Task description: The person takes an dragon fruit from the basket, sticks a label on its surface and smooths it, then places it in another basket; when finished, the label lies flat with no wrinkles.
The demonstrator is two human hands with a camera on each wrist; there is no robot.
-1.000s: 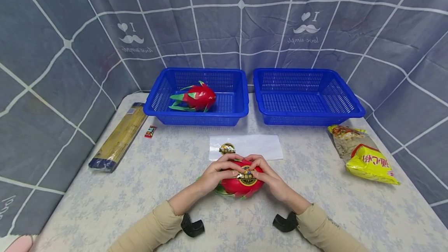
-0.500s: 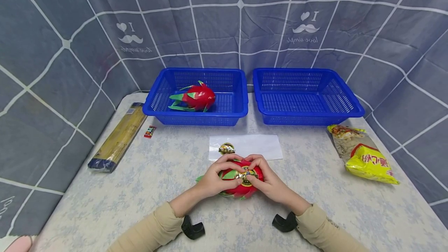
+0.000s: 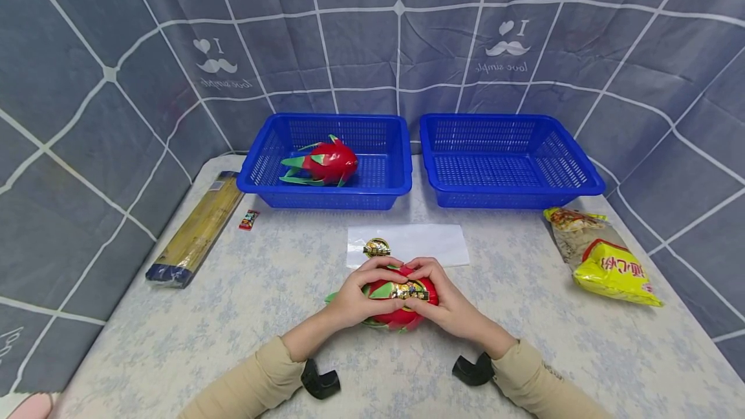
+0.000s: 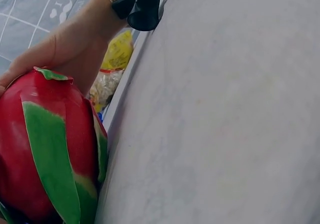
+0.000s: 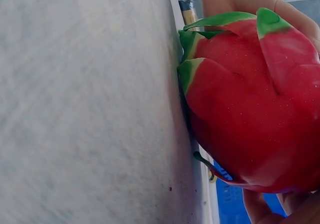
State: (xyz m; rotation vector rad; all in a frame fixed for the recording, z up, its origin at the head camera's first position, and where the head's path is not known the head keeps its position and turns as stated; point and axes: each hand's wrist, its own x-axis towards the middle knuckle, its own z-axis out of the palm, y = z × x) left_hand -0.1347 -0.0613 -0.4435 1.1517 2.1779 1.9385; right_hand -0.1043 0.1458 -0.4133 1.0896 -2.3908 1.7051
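A red dragon fruit [image 3: 401, 321] with green leaf tips lies on the table, close in front of me. My left hand [image 3: 355, 296] curls round its leafy side, while my right hand [image 3: 456, 299] grips the rounder end. Both thumbs press on a black and gold round sticker [image 3: 410, 291] on top of the fruit, partly covering it. The left wrist view shows the dragon fruit [image 4: 50, 149] low against the table. In the right wrist view the red skin of the dragon fruit [image 5: 255, 108] fills the right half. Just behind the hands lies a white paper strip [image 3: 431, 244] bearing another such sticker [image 3: 377, 247].
A blue basket [image 3: 326, 200] at the back holds another dragon fruit [image 3: 334, 163]. Beside it stands a second blue basket [image 3: 512, 200]. A long noodle pack [image 3: 194, 231] and a small red candy packet [image 3: 248, 219] lie left; a yellow food bag [image 3: 611, 270] lies right.
Both thumbs have moved over the sticker and its face is more covered than a second ago. The hands keep hold of the dragon fruit in the same place.
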